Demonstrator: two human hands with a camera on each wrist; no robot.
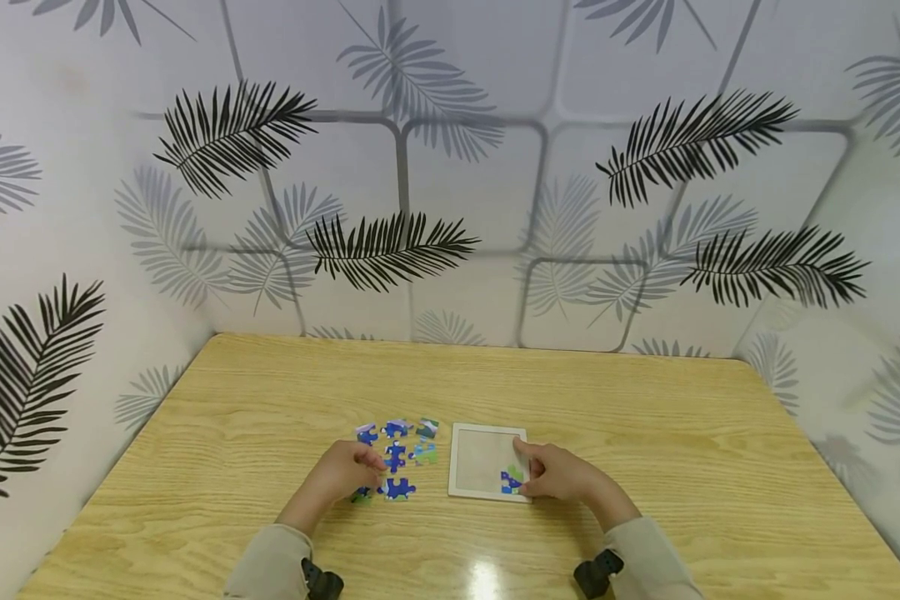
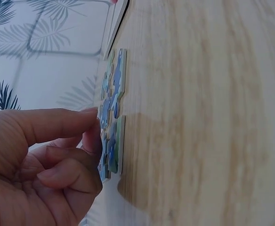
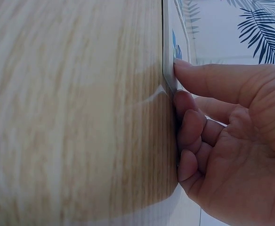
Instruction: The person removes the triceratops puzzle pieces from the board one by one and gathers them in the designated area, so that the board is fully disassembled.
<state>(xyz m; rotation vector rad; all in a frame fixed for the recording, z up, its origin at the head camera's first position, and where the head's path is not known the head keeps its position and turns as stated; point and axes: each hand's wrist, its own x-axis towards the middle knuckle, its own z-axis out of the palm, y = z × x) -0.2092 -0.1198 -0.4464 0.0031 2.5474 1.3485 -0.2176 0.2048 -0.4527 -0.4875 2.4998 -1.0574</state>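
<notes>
On the left, my left hand [image 1: 352,469] is over a group of loose jigsaw pieces [image 1: 396,457], mostly blue with some green and white. In the left wrist view its thumb [image 2: 69,123] and bent fingers are close beside the flat pieces [image 2: 113,106], with no piece showing between the tips; the hand hides part of the group. My right hand [image 1: 562,473] grips the right edge of a square, pale-rimmed puzzle tray [image 1: 453,462]. Its thumb [image 3: 208,77] lies on the rim and the other fingers curl against the side. Joined blue and green pieces [image 1: 512,481] fill the tray's lower right corner.
A light wooden table [image 1: 450,379] carries everything. Behind it and at both sides stand pale walls [image 1: 465,192] with a leaf pattern. Each wrist wears a small black camera, the left one [image 1: 322,581] and the right one [image 1: 597,573], near the table's front.
</notes>
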